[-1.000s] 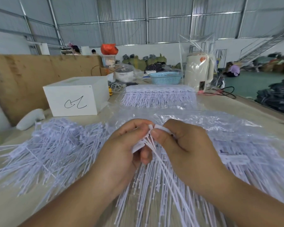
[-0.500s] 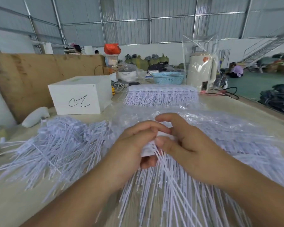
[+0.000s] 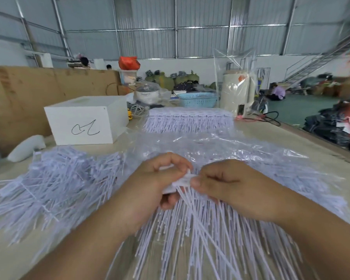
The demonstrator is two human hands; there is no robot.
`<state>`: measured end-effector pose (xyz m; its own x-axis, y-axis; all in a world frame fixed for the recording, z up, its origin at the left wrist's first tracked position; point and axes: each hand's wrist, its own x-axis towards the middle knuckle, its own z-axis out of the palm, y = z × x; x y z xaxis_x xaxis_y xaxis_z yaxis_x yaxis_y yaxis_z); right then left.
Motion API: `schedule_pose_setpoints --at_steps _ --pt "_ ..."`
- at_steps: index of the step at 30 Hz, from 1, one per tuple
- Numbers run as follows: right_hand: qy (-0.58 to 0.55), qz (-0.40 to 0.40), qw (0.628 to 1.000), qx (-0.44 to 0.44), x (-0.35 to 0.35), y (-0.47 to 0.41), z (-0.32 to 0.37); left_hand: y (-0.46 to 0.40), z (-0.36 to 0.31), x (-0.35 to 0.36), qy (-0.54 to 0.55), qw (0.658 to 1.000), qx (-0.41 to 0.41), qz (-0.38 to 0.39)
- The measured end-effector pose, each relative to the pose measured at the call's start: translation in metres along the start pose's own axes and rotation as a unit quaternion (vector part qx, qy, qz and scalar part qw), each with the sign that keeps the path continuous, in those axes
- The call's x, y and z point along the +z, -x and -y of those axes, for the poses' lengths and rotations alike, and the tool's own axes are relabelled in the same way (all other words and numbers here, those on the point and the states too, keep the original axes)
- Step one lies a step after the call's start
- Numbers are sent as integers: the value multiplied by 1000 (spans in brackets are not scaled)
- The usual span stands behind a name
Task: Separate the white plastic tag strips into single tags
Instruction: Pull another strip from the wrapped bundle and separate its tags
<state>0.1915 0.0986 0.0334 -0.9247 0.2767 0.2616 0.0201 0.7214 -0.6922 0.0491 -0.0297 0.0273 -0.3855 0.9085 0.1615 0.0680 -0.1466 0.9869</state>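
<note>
A: Item one, the hands?
B: Left hand (image 3: 150, 184) and right hand (image 3: 228, 184), fingers curled, both pinching the head of one tag strip (image 3: 182, 181) between them; its thin tails fan down toward the person.

A: Item two, loose stock?
B: Pile of single tags (image 3: 55, 178) on the table (image 3: 291, 136), left of the hands. Clear plastic sheet (image 3: 210, 144) behind them.

A: Item three, farther back?
B: Stacked uncut strips (image 3: 190, 120), beside a white box (image 3: 85, 122) with a scrawl.

Soft even daylight, wide-angle bending at edges (right side blurred)
</note>
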Motion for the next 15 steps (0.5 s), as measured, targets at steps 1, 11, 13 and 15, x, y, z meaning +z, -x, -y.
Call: schedule_pose_setpoints --at_steps 1,11,13,15 --pt "12 5 1000 -5 2 -1 0 2 3 1 -1 1000 3 -3" --pt "6 -282 959 -38 22 -9 20 3 0 17 209 974 16 -90" --pt "-29 -329 943 -40 12 -7 20 6 -1 17 212 971 12 -107" --pt "-95 -272 956 -51 5 -1 17 9 -1 14 199 974 7 -111"
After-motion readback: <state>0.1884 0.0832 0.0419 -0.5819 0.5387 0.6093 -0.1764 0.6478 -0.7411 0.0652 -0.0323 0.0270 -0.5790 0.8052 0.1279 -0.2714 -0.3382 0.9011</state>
